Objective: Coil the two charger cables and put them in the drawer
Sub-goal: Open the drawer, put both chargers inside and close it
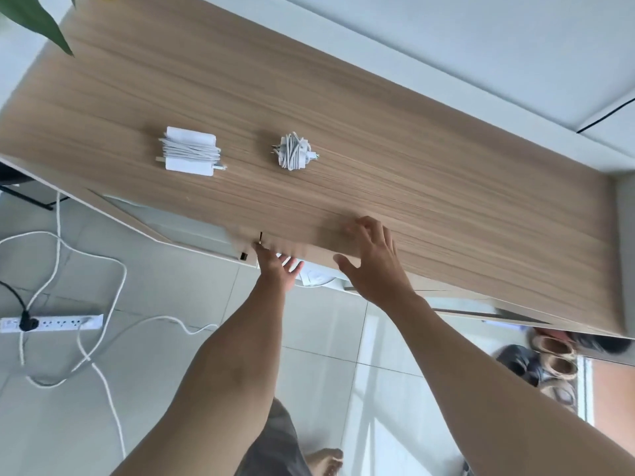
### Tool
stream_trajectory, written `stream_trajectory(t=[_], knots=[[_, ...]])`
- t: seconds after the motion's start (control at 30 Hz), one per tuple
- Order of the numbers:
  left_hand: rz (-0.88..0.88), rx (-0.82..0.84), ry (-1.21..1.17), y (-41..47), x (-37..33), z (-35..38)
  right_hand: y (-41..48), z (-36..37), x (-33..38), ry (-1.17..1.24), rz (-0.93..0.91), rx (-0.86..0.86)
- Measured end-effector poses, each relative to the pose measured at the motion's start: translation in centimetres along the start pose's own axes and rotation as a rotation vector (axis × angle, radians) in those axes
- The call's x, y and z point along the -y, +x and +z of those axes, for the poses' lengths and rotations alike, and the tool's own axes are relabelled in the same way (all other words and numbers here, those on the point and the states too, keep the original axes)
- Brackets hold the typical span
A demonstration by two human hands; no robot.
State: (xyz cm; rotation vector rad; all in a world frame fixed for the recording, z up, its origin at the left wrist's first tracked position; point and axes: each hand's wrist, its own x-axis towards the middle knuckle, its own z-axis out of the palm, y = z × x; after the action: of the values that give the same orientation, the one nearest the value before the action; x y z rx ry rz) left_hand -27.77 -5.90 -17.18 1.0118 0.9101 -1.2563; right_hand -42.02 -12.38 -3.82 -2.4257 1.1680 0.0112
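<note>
Already wound: larger charger (190, 153) and smaller charger (294, 151) sit apart mid-tabletop (429, 187), both untouched, no lettering legible. Left hand (278, 269), blurred, fingers spread and empty, reaches under the front edge, likely to pull the drawer (330, 280), seemingly ajar. Right hand (371, 262) hovers open over the edge, holding nothing, probably ready to fetch a charger.

Bare forearms (233, 355), grey legwear (275, 448) (bare foot (324, 458)).
</note>
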Motion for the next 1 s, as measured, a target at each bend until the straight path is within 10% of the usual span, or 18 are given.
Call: stream_trajectory(t=[0.53, 0.73, 0.87, 1.0], knots=[[0.147, -0.173, 0.313, -2.9, 0.4, -3.6, -5.5, 0.8, -1.1, -0.117, 0.124, -0.024], [0.891, -0.370, 0.770, -7.3, -0.5, -5.2, -7.7, 1.0, -1.0, -0.072, 0.223, 0.104], [1.526, -0.094, 1.429, -10.2, -0.5, -6.1, -9.1, 0.9, -0.8, -0.007, 0.254, 0.087], [1.586, 0.235, 2.043, -11.3, 0.9, -7.4, -11.1, 1.2, -0.7, 0.051, 0.257, 0.064]])
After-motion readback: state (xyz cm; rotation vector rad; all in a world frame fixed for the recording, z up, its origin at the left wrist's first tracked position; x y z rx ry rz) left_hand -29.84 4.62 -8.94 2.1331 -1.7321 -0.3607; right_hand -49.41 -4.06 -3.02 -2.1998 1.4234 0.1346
